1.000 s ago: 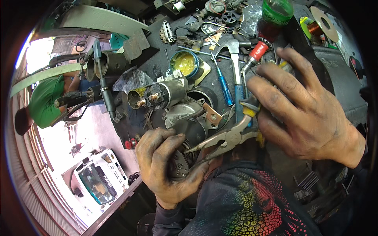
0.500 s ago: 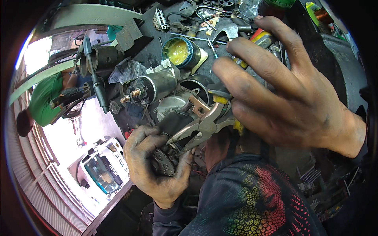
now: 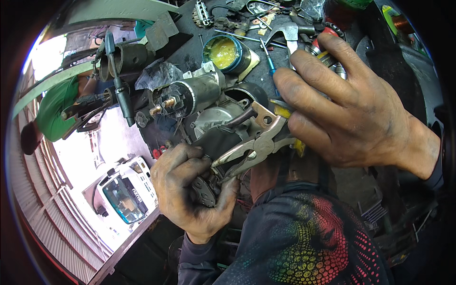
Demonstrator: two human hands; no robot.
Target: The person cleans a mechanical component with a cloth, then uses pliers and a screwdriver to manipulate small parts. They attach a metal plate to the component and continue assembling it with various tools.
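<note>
My left hand (image 3: 175, 190) is closed around a dark metal part (image 3: 205, 191) with holes in its plate. In my right hand (image 3: 356, 102) are pliers (image 3: 259, 148) with yellow and black grips, the fingers wrapped over the handles. The plier jaws are parted, their tips at the part by my left fingers; what lies between them is too small to make out. Just above the pliers is a copper-coloured tab (image 3: 262, 115) with a hole, joined to a dark lead. Beyond my left hand lies a motor-like assembly with a metal cylinder (image 3: 202, 92) and copper threaded studs (image 3: 162, 107).
A tub of yellow grease (image 3: 222, 53) stands beyond the cylinder, near a hammer (image 3: 285, 34) and a blue-handled screwdriver (image 3: 270, 59). Loose parts litter the bench's far side. A person in green (image 3: 61, 114) is at the left, above a white truck (image 3: 126, 194) outside.
The whole view has shifted, so the scene sits further right. My right index finger and the upper plier handle are slightly lower. Both hands keep their holds.
</note>
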